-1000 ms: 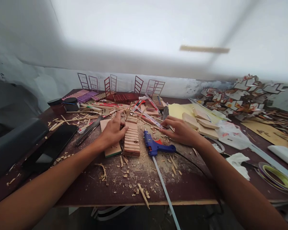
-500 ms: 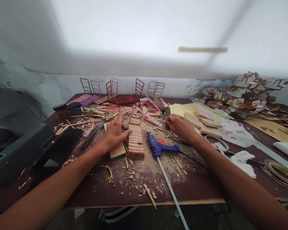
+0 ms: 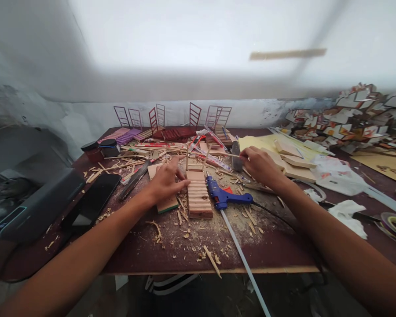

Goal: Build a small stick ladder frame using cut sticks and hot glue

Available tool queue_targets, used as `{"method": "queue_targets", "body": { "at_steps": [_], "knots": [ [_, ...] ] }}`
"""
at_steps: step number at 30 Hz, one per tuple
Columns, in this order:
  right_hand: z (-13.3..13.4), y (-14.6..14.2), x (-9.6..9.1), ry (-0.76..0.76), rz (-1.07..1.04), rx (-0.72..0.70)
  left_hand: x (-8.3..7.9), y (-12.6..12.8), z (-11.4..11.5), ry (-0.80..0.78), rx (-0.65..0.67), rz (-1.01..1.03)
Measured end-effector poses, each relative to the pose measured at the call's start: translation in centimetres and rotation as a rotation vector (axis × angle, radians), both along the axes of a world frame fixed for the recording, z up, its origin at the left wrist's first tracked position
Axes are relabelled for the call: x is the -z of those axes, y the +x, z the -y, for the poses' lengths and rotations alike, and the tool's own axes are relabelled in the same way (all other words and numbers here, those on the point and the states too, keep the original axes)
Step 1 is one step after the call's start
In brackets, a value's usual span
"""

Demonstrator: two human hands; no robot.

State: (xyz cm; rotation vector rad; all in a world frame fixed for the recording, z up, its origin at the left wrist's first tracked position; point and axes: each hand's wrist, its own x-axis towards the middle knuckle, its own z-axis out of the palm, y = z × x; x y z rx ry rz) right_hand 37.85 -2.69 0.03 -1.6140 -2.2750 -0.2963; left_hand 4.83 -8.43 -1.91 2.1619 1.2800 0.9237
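My left hand rests with fingers apart over a pale board with a green edge. Its thumb tip reaches the left side of a small ridged wooden piece, which lies flat with two thin upright sticks at its far end. Between the fingertips of my right hand is a thin wooden stick, pointing left toward those uprights. Beside the ridged piece lies a blue glue gun, a long glue stick projecting from its back toward me.
Wood shavings cover the table. Small ladder-like frames stand at the back. To the left are a black phone, two jars and a dark file-like tool. Wooden blocks and a plastic bag lie right.
My right hand now shows the thin stick clearly, held out to the left. My left hand stays beside the ridged piece. The whole view has shifted slightly.
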Motion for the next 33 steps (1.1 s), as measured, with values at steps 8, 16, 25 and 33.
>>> {"method": "queue_targets", "body": {
  "at_steps": [8, 16, 25, 33],
  "knots": [
    [1.6, -0.2, -1.4, 0.104, -0.48, -0.178, -0.1, -1.0, -0.9, 0.133, -0.13, 0.088],
    [2.5, -3.5, -1.7, 0.001, -0.303, -0.475, 0.0, -1.0, -3.2, -0.046, -0.03, 0.335],
    [0.1, -5.3, -1.1, -0.036, -0.279, -0.603, 0.5, -1.1, -5.6, -0.205, 0.168, 0.383],
    [0.8, -4.8, -1.2, -0.045, -0.233, -0.521, 0.9, -0.5, -5.4, -0.103, 0.12, 0.306]
  ]
}}
